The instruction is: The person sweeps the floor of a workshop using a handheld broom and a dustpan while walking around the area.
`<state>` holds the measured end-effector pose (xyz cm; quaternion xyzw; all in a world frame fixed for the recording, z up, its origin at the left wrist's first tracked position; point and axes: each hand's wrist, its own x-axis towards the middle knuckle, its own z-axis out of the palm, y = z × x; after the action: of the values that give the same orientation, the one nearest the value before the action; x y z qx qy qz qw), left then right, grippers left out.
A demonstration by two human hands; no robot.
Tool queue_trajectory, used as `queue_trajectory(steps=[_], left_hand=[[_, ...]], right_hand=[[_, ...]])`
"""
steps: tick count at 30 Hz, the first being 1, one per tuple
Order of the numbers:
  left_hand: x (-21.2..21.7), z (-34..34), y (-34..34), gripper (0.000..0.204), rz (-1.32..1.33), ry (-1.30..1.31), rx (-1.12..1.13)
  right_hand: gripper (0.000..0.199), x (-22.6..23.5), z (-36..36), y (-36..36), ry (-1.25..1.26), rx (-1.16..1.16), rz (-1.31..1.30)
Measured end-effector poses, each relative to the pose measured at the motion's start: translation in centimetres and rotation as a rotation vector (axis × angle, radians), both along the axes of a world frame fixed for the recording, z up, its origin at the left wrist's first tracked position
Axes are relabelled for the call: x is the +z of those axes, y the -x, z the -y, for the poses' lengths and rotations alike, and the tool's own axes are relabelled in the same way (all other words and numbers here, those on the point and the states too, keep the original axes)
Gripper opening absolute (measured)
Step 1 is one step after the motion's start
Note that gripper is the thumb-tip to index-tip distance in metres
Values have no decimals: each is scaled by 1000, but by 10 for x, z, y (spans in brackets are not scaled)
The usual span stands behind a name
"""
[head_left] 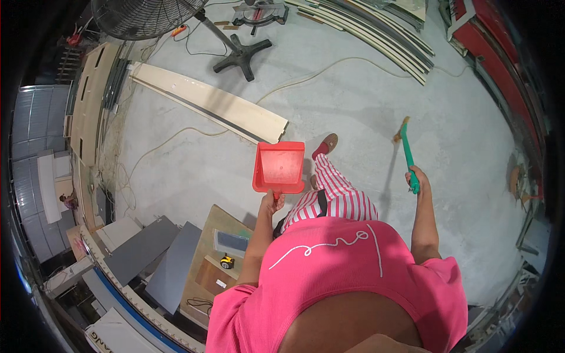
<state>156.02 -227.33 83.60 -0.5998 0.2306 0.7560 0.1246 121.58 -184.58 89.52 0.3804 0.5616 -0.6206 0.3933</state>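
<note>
Red dustpan (279,167) raised in left hand (271,204); right hand (415,178) grips green broom (407,154).

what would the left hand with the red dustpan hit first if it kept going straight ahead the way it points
Probably the long pale board lying on the concrete floor beyond the red dustpan that the left hand holds; depth is unclear.

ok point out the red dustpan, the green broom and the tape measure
red dustpan (279,166), head view, middle of its pan
green broom (408,157), head view, on its handle
tape measure (226,261), head view, its yellow case
</note>
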Motion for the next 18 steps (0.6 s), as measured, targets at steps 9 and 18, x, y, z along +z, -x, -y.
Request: queue_trajectory(steps=[9,18], left_hand=[[-7,-8,-30,34,41,-22,19],[-1,-16,-39,36,43,-51,137]], right_hand=[[22,6,76,-19,323,82,59],[18,2,251,-11,777,326,274]])
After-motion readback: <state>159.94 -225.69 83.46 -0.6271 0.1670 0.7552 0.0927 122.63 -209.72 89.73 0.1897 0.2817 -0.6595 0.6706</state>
